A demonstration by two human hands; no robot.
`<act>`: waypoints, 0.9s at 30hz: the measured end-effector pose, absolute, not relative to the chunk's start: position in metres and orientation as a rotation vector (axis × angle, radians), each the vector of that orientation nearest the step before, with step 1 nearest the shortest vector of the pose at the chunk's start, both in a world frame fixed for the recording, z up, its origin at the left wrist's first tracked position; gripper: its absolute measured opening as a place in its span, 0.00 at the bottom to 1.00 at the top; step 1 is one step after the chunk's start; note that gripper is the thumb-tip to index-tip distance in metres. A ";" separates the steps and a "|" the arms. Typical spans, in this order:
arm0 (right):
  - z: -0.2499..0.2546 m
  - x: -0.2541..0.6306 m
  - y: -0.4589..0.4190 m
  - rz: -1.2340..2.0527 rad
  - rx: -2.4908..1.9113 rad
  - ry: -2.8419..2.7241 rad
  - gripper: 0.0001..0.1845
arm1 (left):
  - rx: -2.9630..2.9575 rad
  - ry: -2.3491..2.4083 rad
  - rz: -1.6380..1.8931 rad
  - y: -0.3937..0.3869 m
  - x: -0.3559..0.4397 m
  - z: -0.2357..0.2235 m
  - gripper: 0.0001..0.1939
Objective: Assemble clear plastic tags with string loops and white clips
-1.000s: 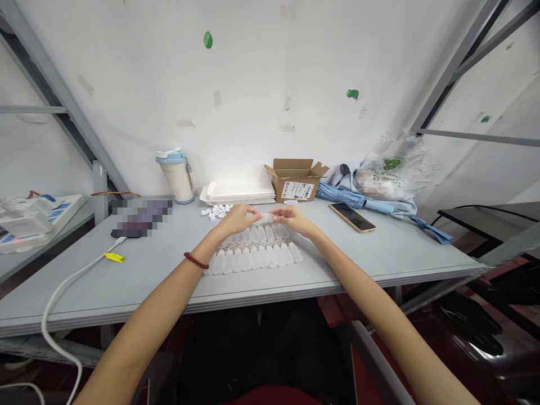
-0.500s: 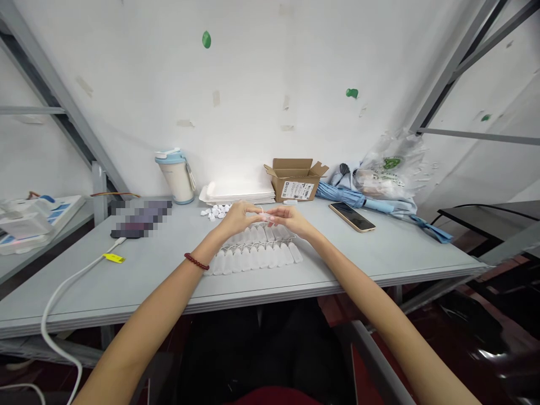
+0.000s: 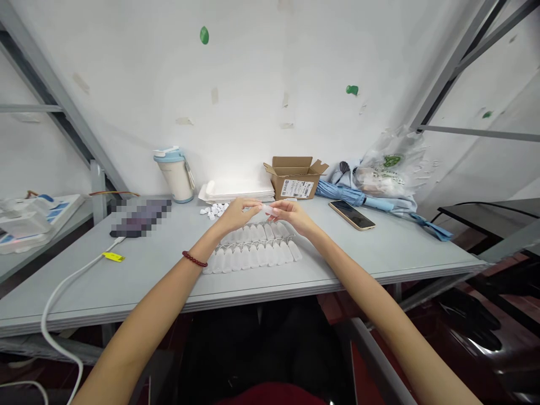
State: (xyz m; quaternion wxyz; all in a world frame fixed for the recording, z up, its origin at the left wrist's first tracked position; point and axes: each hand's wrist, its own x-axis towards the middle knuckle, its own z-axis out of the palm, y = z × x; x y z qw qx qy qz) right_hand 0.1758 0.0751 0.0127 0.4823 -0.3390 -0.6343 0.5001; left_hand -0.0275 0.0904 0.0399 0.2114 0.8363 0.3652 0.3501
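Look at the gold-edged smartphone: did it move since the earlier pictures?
No. Judged against the desk's front edge and the cardboard box, the gold-edged smartphone lies in the same place; only the whole view shifted slightly.

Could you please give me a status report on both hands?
Left hand and right hand pinching one translucent piece. Two rows of similar pieces lying nearer the person. Open cardboard box standing beyond.
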 end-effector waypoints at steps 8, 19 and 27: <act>0.011 0.176 0.078 1.233 -0.836 -1.506 0.22 | 2.366 1.094 1.056 0.090 -0.026 0.038 0.13; 0.007 0.160 0.065 0.834 -0.912 -1.769 0.21 | 2.249 1.001 1.007 0.090 -0.026 0.039 0.15; 0.001 0.159 0.064 0.320 -1.045 -1.912 0.15 | 2.299 0.969 1.017 0.091 -0.024 0.035 0.14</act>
